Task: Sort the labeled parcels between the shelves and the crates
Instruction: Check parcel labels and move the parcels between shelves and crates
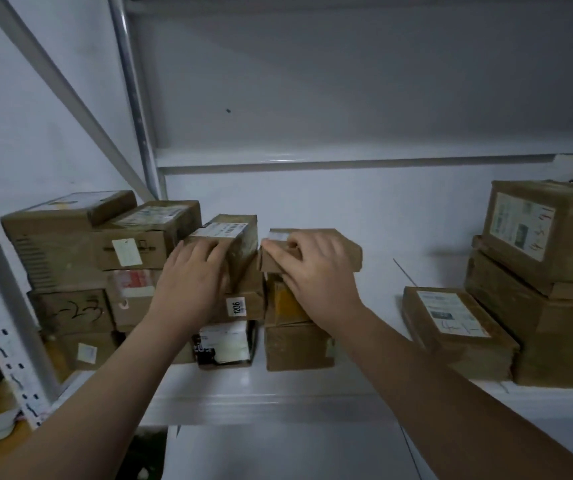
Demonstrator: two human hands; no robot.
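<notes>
Brown cardboard parcels with white labels are stacked on a white shelf [312, 389]. My left hand [191, 278] lies on the near end of a small labelled parcel [233, 233] on top of the middle stack. My right hand [316, 275] grips a flat parcel [343, 251] atop the neighbouring stack, fingers curled over its left end. Just below sits a parcel marked 1206 [243, 306], and under it a black and white parcel [226, 344]. The lower parts of both stacks are partly hidden by my hands.
A pile of larger parcels [70, 271] fills the shelf's left end beside the perforated upright [4, 358]. At the right stand a flat labelled parcel [458, 327] and a tall stack [548, 282]. Bare shelf lies between the middle and right stacks. Another shelf [312, 157] runs above.
</notes>
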